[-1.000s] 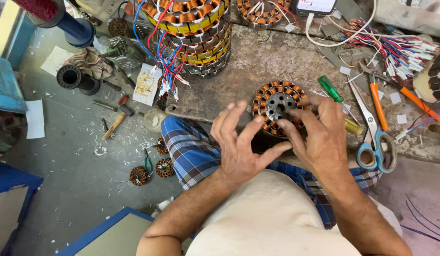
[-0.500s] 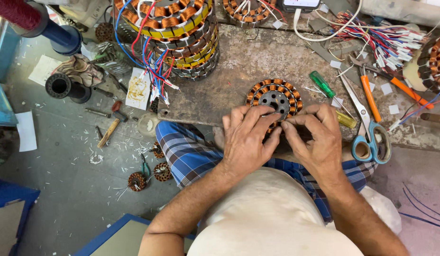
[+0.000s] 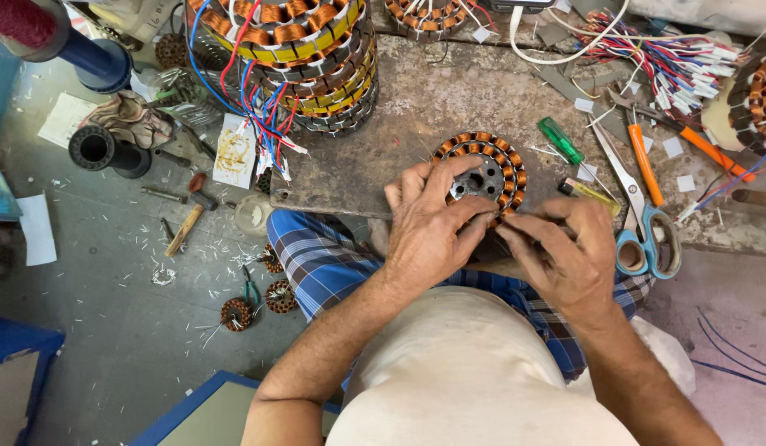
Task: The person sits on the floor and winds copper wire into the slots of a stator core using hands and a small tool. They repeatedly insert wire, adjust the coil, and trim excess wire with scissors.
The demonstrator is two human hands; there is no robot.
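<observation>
1. The wound stator (image 3: 482,175), a ring of copper coils on a steel core, lies flat on the desk (image 3: 416,107) near its front edge.
2. The left hand (image 3: 432,227) rests on its near rim, fingers spread over the coils.
3. The right hand (image 3: 565,252) pinches narrowly at the rim; what it holds cannot be told.
4. It looks heavy and stiff, but the windings are delicate: best gripped by the steel core.
</observation>
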